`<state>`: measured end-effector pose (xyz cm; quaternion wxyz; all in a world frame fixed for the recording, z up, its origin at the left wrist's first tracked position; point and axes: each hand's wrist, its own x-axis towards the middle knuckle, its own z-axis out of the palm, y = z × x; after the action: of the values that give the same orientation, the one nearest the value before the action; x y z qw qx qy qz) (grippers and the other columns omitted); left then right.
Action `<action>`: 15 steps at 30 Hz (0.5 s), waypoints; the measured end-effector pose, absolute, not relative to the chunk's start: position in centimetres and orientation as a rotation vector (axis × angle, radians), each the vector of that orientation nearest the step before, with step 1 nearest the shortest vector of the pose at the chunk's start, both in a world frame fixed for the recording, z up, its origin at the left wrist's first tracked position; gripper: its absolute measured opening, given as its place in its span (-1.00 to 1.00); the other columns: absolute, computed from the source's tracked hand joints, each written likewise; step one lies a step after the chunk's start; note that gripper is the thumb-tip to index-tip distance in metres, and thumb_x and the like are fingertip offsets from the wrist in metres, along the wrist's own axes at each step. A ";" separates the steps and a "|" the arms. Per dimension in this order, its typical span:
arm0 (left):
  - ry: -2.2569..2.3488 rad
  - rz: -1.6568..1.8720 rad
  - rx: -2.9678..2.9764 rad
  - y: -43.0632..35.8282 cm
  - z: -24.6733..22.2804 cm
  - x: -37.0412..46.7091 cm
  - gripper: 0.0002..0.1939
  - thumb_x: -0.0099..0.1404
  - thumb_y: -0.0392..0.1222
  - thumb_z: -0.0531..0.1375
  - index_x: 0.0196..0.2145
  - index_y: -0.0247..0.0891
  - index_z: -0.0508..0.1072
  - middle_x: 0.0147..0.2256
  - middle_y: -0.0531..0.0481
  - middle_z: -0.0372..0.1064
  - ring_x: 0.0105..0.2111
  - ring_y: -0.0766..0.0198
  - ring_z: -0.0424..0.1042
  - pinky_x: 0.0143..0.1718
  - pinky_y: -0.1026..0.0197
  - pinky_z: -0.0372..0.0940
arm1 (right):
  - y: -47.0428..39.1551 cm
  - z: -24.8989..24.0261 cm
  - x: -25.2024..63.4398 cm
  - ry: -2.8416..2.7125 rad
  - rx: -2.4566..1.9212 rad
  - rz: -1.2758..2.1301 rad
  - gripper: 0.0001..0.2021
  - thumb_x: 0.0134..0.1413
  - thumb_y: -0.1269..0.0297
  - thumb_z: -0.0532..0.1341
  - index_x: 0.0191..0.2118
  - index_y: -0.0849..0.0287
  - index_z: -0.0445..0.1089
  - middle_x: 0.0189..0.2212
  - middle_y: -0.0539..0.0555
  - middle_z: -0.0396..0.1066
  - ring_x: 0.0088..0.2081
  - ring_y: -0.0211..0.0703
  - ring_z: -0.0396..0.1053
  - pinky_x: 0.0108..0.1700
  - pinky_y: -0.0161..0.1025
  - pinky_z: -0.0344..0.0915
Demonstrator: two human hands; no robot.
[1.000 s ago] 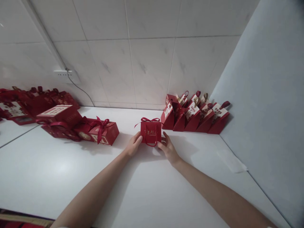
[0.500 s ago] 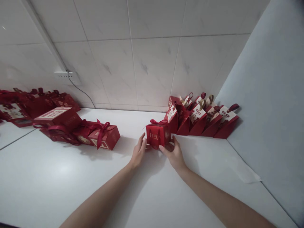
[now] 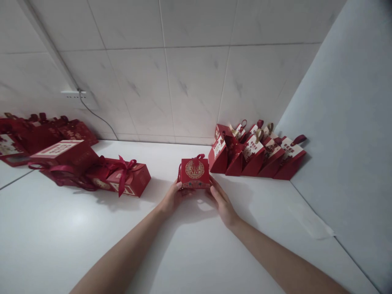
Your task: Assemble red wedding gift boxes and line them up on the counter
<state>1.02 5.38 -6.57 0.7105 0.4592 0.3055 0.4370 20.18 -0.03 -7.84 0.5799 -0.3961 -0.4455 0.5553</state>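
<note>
A: And here we are, both hands on the red box point(image 3: 195, 173)! Where exactly is it?
B: Middle of the action, over the white table point(image 3: 183, 253), just left of the row of pointed boxes point(image 3: 257, 159). Whether its base touches the surface, I can't tell.
A: Talk me through the grip!
B: The left hand point(image 3: 172, 199) holds the left side, thumb by the lower corner; the right hand point(image 3: 223, 203) clasps the right side. Both grips are as wide as the box between them, with some fingers hidden underneath.
A: And look at that round gold emblem point(image 3: 194, 169) facing us!
B: Lovely, with a ribbon bow point(image 3: 199, 157) behind the top edge and a twisted cord point(image 3: 179, 172) down the left side.
A: Over on the left?
B: Ribboned boxes point(image 3: 128, 177), some stacked, well apart from the hands. On the far right, a pale sheet point(image 3: 312, 222) lies flat near the panel point(image 3: 346, 134)!
</note>
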 end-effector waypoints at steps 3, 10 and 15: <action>0.517 0.851 1.060 5.3 -6.5 0.7 -0.29 0.21 0.17 0.20 0.21 -0.26 0.24 0.06 -0.28 0.42 -0.04 -0.07 0.46 0.07 -0.10 0.30 | -0.1 -7.7 20.3 -1.071 -0.854 1.423 -0.28 0.23 -0.14 0.10 0.41 -0.21 -0.21 0.31 0.00 0.17 0.27 0.01 0.22 0.24 0.07 0.24; 0.531 0.838 1.028 5.4 -7.3 0.3 -0.42 0.25 0.22 0.15 -0.07 -0.38 0.48 -0.21 -0.26 0.53 -0.21 0.00 0.49 -0.13 0.03 0.35 | -0.8 -7.2 20.1 -1.079 -0.765 1.410 -0.20 0.21 -0.02 0.19 0.40 -0.28 -0.30 0.32 0.03 0.12 0.13 0.02 0.37 0.08 0.02 0.38; 0.561 0.857 1.020 5.3 -7.4 0.5 -0.47 0.23 0.19 0.14 -0.17 -0.39 0.50 -0.28 -0.27 0.53 -0.30 0.02 0.48 -0.24 0.05 0.33 | -0.9 -7.5 19.9 -1.094 -0.781 1.321 -0.18 0.18 0.05 0.24 0.41 -0.20 -0.26 0.28 0.09 0.18 0.08 0.01 0.40 -0.02 -0.04 0.45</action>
<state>0.48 5.28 -7.44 0.7500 0.4668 0.2565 0.3921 19.91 -0.88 -7.50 0.5881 -0.3350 -0.4696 0.5669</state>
